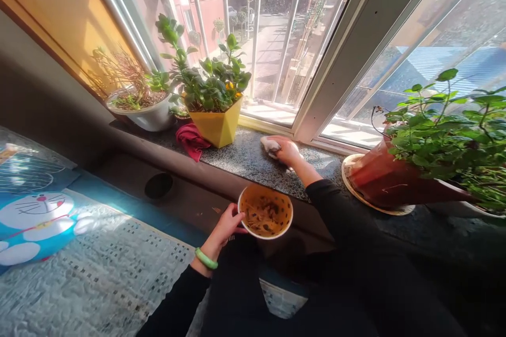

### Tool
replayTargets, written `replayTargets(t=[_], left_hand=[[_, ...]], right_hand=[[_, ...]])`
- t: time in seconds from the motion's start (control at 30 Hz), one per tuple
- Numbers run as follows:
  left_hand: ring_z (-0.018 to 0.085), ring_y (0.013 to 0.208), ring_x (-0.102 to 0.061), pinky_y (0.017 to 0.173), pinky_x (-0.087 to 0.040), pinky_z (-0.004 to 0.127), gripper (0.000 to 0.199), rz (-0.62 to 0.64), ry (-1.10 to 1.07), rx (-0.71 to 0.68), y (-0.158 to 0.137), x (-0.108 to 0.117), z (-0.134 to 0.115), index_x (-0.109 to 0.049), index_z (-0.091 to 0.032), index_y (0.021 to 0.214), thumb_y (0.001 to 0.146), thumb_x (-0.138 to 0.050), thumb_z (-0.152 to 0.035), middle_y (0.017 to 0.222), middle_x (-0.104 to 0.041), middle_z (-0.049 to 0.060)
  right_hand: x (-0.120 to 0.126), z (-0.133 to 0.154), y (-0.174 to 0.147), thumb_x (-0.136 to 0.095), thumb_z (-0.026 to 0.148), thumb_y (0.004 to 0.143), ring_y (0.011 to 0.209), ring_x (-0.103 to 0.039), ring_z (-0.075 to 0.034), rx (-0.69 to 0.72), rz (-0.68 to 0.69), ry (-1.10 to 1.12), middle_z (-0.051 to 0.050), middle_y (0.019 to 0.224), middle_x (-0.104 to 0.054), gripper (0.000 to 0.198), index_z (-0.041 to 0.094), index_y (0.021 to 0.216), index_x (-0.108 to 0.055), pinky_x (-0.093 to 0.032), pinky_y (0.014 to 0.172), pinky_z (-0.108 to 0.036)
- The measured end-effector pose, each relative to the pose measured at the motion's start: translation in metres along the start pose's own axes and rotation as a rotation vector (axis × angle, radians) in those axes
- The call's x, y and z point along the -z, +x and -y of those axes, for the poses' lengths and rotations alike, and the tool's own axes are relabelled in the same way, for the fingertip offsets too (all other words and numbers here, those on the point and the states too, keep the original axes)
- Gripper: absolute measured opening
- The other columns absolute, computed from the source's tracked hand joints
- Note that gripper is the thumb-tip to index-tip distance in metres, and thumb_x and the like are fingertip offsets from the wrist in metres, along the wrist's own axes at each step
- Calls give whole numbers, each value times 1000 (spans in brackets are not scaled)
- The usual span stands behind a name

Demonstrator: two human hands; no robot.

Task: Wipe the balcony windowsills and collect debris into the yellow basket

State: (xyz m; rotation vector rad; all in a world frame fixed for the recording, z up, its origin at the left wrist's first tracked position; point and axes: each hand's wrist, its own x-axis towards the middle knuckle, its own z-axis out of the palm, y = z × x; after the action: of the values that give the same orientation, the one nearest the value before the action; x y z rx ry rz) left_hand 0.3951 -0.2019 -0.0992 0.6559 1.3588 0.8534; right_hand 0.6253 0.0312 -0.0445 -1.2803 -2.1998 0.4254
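My left hand (pixel 227 225), with a green bangle on its wrist, grips the rim of a round bowl (pixel 288 224) just below the sill's front edge. Dry leaves and brown debris (pixel 264 216) lie inside the bowl. On the speckled stone windowsill (pixel 249 160), my right hand (pixel 288 151) is closed over a crumpled white cloth (pixel 270 146) and presses it to the surface near the window frame. Part of the cloth is hidden under my fingers.
A yellow pot (pixel 217 124) with a leafy succulent stands left of my right hand, beside a crumpled red cloth (pixel 192 139). Farther left is a white pot (pixel 144 113). At right, a reddish-brown pot (pixel 379 174) sits on a saucer. A patterned bedspread (pixel 98 274) spreads at lower left.
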Motion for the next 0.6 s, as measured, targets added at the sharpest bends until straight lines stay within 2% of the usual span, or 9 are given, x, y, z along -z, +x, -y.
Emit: replayTargets(t=[0.07,0.13,0.23,0.33,0.4,0.5,0.53,0.6], left_hand=[[18,81,-66,57,-65,33,30,-1,9,3,0,0,-2,-58,-15,94,75,-80,-25,104,-62,9],[17,79,-65,57,-64,34,31,-14,18,6,0,1,-2,-58,-15,94,75,-80,-25,101,-62,8],[17,78,-65,60,-65,36,33,-17,-2,-2,0,1,-2,-57,-16,92,74,-82,-27,99,-62,8],[16,74,-66,63,-64,38,33,-11,-5,-10,0,0,-2,-55,-16,90,74,-82,-27,96,-62,6],[16,71,-67,63,-64,39,31,-16,20,-8,-2,-1,-3,-53,-17,89,75,-80,-26,94,-62,5],[18,70,-68,60,-63,38,25,-29,66,-4,-5,-5,-5,-52,-17,88,79,-75,-22,92,-63,5],[18,69,-68,59,-63,37,23,-31,74,-2,-6,-7,-5,-52,-16,89,80,-73,-20,91,-63,5],[17,67,-68,58,-62,35,21,-32,69,4,-9,-9,-5,-51,-16,89,81,-70,-18,89,-63,5]], right_hand=[[-5,13,6,-57,10,76,120,-64,-23,75,32,63,-5,126,-72,44,21,114,-75,-46,109,-38],[-6,29,-7,-58,10,78,116,-66,-22,188,80,124,-5,122,-74,39,21,111,-76,-47,106,-39],[-4,56,-49,-58,12,82,112,-67,-22,356,177,226,-6,119,-75,34,22,108,-76,-50,102,-40],[6,79,-93,-57,10,81,106,-69,-21,405,268,308,-6,115,-76,32,23,102,-76,-51,99,-41],[18,89,-114,-57,9,78,105,-69,-21,354,350,409,-5,112,-76,33,23,101,-76,-51,98,-41],[44,87,-130,-56,13,78,107,-69,-21,185,493,597,-5,114,-75,36,21,108,-74,-53,97,-39],[53,82,-132,-56,15,79,107,-70,-22,115,491,620,-5,116,-75,37,21,111,-73,-54,97,-39],[66,66,-136,-55,20,83,108,-69,-23,-35,326,536,-5,119,-74,38,22,117,-70,-54,98,-42]])
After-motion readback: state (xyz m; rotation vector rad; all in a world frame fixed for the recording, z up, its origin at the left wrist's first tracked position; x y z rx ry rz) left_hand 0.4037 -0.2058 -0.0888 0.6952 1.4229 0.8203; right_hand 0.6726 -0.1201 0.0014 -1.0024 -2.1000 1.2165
